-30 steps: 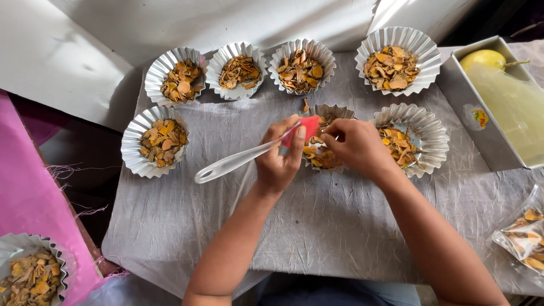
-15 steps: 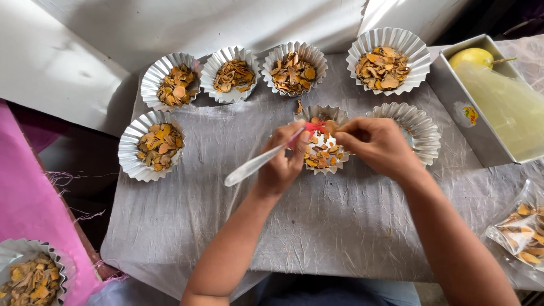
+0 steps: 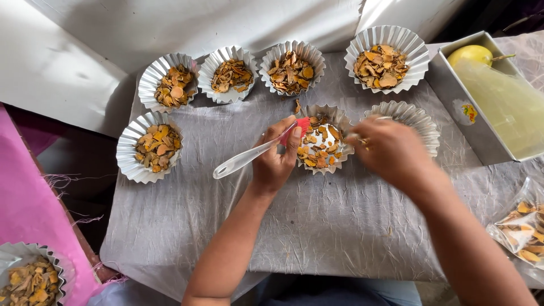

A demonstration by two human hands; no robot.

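Observation:
My left hand (image 3: 276, 161) grips a brush with a clear handle (image 3: 243, 160) and red bristles, its tip resting at the edge of a fluted white paper cup (image 3: 324, 139) that holds orange dried slices. My right hand (image 3: 391, 150) hovers just right of that cup, fingers pinched together at its rim, and covers part of another paper cup (image 3: 409, 116) behind it. Whether the pinched fingers hold a slice I cannot make out.
Several filled paper cups (image 3: 232, 73) line the back and left of the grey wrinkled sheet (image 3: 340, 226). A grey box (image 3: 487, 96) with a yellow fruit stands at the right. A clear bag of slices (image 3: 524, 229) lies lower right; one more filled cup (image 3: 28, 277) sits on pink cloth lower left.
My right hand has shifted right, off the middle cup, uncovering its contents. The left hand and brush stay at the cup's left edge.

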